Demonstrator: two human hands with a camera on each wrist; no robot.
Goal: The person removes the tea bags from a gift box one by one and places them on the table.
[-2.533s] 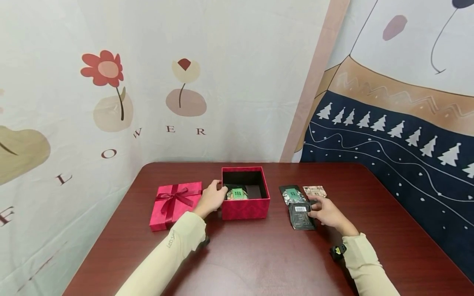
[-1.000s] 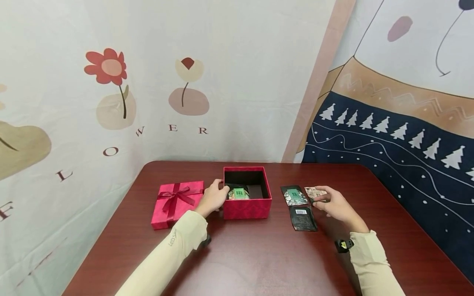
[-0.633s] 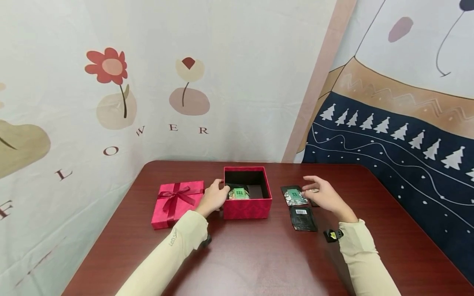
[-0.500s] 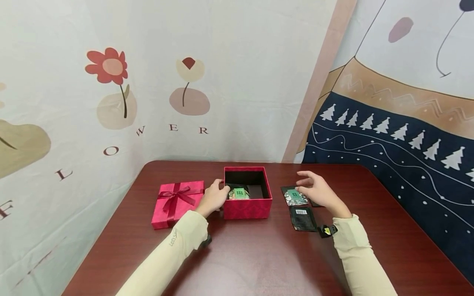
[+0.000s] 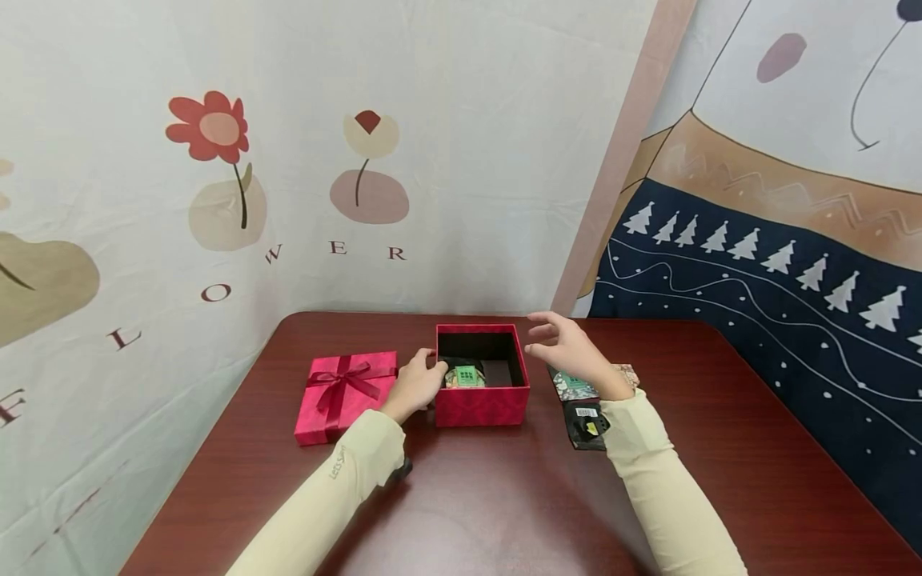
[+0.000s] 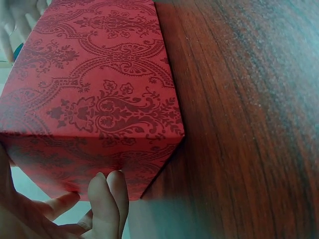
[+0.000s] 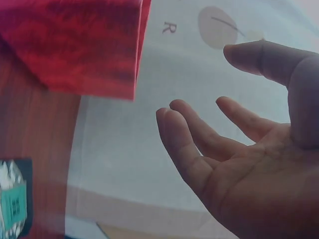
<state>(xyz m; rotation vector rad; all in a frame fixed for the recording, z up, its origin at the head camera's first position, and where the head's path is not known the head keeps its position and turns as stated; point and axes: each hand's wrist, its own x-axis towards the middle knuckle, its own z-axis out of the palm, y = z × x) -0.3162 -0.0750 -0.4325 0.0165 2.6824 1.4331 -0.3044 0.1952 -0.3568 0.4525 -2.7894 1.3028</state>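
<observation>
Nearest, bottom of head frame: left sleeve [image 5: 324,484] and right sleeve [image 5: 666,488] come in over the dark-red wood table [image 5: 490,488]; barcoded black pouch [image 5: 576,429] right of centre, barcode up, partly hidden by the right wrist gear; ribbon-tied red gift lid [image 5: 351,406] left of centre; left hand [image 5: 414,388] just beside it, holding the damask-print red gift box [image 5: 479,407], fingers bent against its left side, thumb at the rim; box mid-frame, lidless, green-labelled pouch [image 5: 466,376] inside, lower left of the opening; right hand [image 5: 565,348] hovers by the box's right rim, fingers apart, nothing between them; floral-print pouch [image 5: 571,388] and pale patterned pouch [image 5: 630,373] behind its wrist; flower-print wall cloth [image 5: 461,200] farthest.

Step looks like between pouch transfers, probably unloading; next move likely needs the right hand over the rim, a pinch on the inner pouch, then a lift clear, left hand steadying.
</observation>
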